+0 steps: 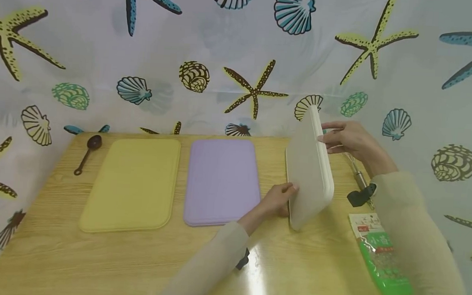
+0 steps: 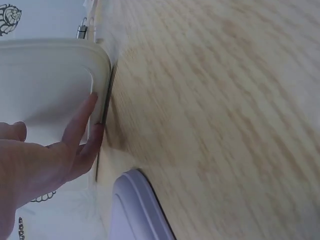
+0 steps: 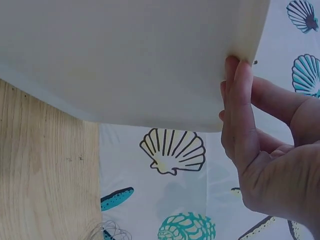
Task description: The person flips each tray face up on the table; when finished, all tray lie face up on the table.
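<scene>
A white rectangular board [image 1: 305, 170] with rounded corners and a thick rim stands steeply tilted on the wooden table, its lower edge close to or on the tabletop. My left hand [image 1: 278, 197] pinches its near lower edge, the thumb on the face turned to the left. High on the raised edge, my right hand [image 1: 352, 139] grips from the right side; in the right wrist view its fingers [image 3: 240, 105] lie against the board's other face. Left of it, a purple board [image 1: 222, 183] and a yellow board [image 1: 134, 186] lie flat.
A dark spoon [image 1: 87, 153] lies at the table's far left. Behind the right forearm are a whisk [image 1: 360, 178] and a green-and-white packet [image 1: 387, 260]. A cloth with shells and starfish [image 1: 255, 92] hangs along the table's back.
</scene>
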`<state>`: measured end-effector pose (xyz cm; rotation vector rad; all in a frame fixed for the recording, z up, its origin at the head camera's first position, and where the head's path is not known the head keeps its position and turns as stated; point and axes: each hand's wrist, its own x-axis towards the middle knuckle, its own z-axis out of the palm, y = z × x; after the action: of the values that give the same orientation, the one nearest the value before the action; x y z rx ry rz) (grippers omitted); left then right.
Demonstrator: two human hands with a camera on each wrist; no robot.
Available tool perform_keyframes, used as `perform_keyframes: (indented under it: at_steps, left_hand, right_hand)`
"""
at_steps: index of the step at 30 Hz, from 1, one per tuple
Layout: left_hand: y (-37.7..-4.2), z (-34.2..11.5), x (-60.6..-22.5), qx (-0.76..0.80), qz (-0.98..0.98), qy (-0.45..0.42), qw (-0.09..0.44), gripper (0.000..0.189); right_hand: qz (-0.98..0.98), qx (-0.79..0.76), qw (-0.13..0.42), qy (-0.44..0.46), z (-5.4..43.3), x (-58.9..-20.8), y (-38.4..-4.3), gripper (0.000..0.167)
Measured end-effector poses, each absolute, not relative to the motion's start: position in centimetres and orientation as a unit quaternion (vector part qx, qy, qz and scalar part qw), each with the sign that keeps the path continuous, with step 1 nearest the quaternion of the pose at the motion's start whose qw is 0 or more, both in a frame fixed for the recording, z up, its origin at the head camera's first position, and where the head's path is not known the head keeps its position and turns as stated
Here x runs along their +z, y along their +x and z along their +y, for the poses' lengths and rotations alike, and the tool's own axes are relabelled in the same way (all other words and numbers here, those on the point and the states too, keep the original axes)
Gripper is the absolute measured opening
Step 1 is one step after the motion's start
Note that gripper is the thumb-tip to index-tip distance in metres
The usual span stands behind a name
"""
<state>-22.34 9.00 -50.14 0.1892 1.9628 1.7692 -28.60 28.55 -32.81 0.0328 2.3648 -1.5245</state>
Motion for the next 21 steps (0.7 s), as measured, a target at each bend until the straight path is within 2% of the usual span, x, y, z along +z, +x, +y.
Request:
perform_keyframes:
  at_steps: [13,21]
  left_hand:
    - [-20.7,8.2,-47.1,0.655,0.704,0.137,0.238,0.08]
    - [-19.8,7.2,-43.4,0.66,0.696,0.169,0.227,0.081]
  right_hand:
    - [0.839,-0.522,0.154,0.011,25.4,-32.8,-29.4,0.059]
    - [0.83,-0.536,0.152,0.022,24.2,-32.5,-29.3,0.057]
